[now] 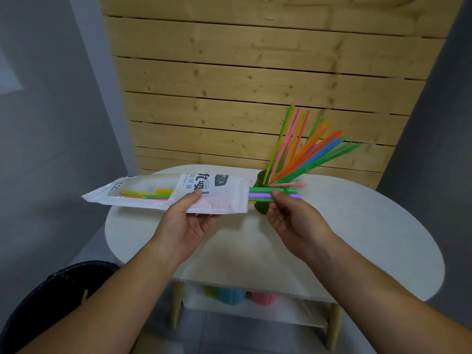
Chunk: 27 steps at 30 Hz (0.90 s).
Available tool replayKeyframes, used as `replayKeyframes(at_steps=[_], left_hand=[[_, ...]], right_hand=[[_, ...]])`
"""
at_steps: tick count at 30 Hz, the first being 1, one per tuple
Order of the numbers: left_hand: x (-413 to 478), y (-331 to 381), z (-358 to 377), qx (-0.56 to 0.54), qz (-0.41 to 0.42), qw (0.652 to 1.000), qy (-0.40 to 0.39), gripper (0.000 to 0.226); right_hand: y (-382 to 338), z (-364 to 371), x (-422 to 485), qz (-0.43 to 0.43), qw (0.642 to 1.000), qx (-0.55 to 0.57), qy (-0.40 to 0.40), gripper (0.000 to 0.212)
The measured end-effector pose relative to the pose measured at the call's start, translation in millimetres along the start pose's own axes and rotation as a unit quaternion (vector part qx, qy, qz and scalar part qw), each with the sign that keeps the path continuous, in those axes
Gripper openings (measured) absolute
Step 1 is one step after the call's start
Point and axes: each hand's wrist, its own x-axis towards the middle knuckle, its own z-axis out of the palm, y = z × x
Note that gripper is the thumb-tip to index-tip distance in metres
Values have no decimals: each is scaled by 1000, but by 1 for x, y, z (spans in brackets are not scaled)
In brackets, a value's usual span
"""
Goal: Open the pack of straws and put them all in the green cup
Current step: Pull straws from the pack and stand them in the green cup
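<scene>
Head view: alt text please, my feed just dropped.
The right hand pinches a few green and purple plastic straws sticking out of a white plastic pack, held roughly level by the left hand over a white round table. Behind, a green plastic cup holds a fan of coloured straws.

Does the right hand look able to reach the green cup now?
Probably yes: the right hand, pinching straws at the pack's mouth, is right by the green cup; straws already inside crowd its opening.
</scene>
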Motion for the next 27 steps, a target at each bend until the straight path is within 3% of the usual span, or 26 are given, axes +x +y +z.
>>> replayKeyframes(at_steps=[8,15,27], left_hand=[[-2,-1,3,-13,-2,1000,0,29],[-4,-3,2,-5,-10,1000,-3,31],[-5,-8,4,1,-29,999,-14,40]], right_hand=[[14,6,-3,19,999,35,-25,23],[25,12,-5,19,998,-62,-7,19],[16,17,-8,-18,1000,-12,14,14]])
